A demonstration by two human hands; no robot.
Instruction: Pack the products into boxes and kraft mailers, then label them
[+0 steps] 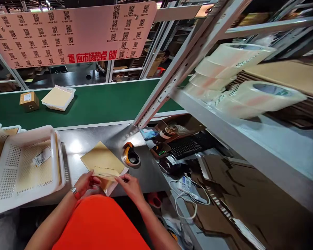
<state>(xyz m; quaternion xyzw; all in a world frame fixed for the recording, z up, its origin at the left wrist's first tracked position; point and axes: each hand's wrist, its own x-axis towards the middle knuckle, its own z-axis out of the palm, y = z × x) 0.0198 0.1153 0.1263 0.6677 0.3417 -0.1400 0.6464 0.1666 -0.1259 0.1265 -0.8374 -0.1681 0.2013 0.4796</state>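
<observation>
A tan padded envelope lies on the metal bench in front of me, with dark handwriting-like marks near its near end. My left hand, with a watch on the wrist, is closed on the left side of the near edge. At the right corner of that same edge, the fingers of my right hand pinch the envelope. The strip between my hands looks folded over, and a pale edge shows beneath it. An orange-and-black tape dispenser sits on the bench just beyond my right hand.
White plastic baskets holding tan envelopes stand at left. Across the back runs a green conveyor with a small carton and another basket. A shelf with clear tape rolls juts in at right, above a keyboard.
</observation>
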